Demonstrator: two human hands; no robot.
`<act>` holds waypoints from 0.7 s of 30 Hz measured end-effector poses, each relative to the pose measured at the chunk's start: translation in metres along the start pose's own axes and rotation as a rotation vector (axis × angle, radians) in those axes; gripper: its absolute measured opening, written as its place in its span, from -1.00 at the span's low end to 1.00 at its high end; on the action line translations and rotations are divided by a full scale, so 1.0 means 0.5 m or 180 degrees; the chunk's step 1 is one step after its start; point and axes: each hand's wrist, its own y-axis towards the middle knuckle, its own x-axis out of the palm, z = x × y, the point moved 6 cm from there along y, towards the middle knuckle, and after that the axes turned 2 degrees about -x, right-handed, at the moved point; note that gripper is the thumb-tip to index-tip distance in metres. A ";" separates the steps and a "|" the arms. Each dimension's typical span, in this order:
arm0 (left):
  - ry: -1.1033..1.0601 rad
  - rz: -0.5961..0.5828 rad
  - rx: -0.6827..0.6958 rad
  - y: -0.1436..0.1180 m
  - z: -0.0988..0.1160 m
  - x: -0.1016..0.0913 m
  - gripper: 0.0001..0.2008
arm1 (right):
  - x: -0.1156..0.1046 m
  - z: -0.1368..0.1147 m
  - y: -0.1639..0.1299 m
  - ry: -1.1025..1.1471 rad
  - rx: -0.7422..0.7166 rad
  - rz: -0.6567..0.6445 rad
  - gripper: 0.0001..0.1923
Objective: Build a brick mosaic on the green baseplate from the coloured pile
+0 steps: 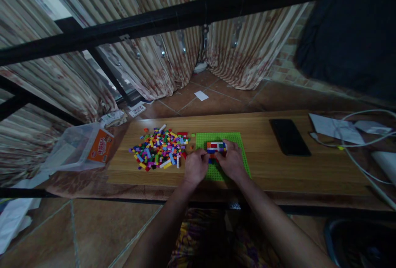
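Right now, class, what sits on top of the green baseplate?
A multicoloured brick block sits on the green baseplate. The left hand and right hand cover its near part.

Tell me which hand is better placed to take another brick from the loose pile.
Probably the left hand. It sits at the left edge of the green baseplate, on the side of the pile of loose bricks. The right hand lies over the baseplate by the brick build and would have to cross the left.
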 end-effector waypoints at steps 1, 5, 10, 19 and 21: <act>-0.0066 0.0013 0.0024 -0.002 -0.002 -0.007 -0.80 | -0.001 0.002 0.000 0.0012 -0.0036 -0.0011 -0.44; -0.0314 0.0302 0.0074 -0.020 -0.007 -0.044 -0.79 | -0.003 0.012 0.003 0.0061 -0.0063 -0.0022 -0.44; -0.0573 0.0413 0.0259 -0.041 -0.002 -0.067 -0.82 | 0.001 0.014 0.001 0.0026 -0.0047 -0.0024 -0.38; -0.0733 0.0534 0.0077 -0.061 -0.080 -0.097 -0.85 | 0.011 0.010 0.002 -0.0142 0.0052 0.0086 -0.31; -0.0727 0.0626 0.0015 -0.070 -0.109 -0.114 -0.85 | 0.013 0.014 0.005 -0.0105 0.0062 0.0117 -0.32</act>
